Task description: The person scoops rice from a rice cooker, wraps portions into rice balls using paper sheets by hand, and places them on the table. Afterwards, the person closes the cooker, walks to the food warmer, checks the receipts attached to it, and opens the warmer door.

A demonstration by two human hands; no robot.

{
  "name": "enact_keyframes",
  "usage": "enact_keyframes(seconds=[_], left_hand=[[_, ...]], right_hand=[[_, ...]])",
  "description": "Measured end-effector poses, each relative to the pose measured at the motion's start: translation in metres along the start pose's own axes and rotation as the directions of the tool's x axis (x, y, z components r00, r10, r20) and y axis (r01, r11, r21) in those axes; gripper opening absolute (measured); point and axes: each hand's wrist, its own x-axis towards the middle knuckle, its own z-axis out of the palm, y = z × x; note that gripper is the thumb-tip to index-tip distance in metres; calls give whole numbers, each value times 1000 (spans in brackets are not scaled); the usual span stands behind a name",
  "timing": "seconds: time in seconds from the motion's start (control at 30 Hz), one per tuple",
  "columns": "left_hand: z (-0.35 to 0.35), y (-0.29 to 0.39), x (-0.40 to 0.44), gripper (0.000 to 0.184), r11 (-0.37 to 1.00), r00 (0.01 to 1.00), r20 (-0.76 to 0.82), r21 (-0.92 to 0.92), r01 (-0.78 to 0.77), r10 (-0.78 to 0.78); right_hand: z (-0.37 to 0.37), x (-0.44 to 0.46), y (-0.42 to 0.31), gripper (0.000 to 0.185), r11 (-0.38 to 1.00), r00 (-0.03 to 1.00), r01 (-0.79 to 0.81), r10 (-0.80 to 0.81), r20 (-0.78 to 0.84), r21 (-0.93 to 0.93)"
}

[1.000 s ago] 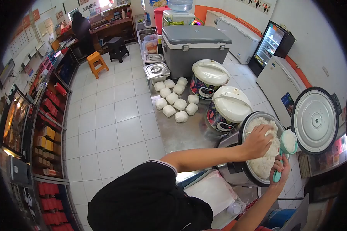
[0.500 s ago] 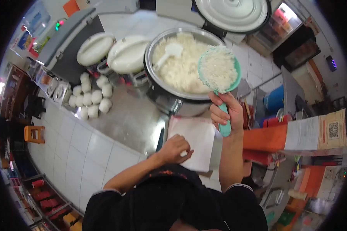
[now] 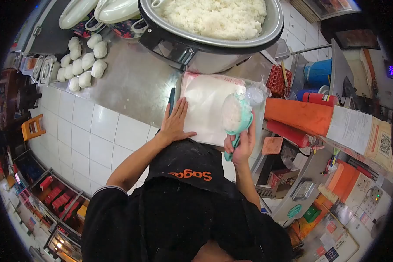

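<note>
**Rice [image 3: 232, 112] in the scoop [image 3: 248, 122], held over white paper [image 3: 203, 109]**

In the head view, the right grip [image 3: 243, 146] is closed around the scoop's handle. The rice fills the cup just beyond its fingers, with the open side tilted to the left. The left grip [image 3: 174, 124] is wide and holds nothing; its spread fingers rest at the left edge of the paper, which lies mostly between the two grips. Whether the scoop touches the paper, I cannot tell. Beyond both grips stands the cooker [image 3: 222, 60] with loose rice [image 3: 214, 19]; farther left of the left grip, white bundles [image 3: 77, 66] lie on the counter [image 3: 135, 83].

The step in hand seems to be bringing one portion over the paper. In my judgement, the next move calls for a careful turn of the right wrist, with the paper kept flat.
</note>
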Motion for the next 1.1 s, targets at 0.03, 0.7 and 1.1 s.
enact_keyframes(seconds=[0.03,0.7,1.1], left_hand=[[1,0,-2,124,1000,1000,14,-2,3,-3],[8,-27,-34,49,885,903,-110,-180,-428,415],[13,-38,-28,24,851,910,-90,-327,-411,404]], right_hand=[[4,-3,4,55,923,974,199,-224,-40,-330],[109,113,-115,39,590,764,644,-529,369,-487],[-1,49,-2,14,391,902,431,-155,403,-814]])
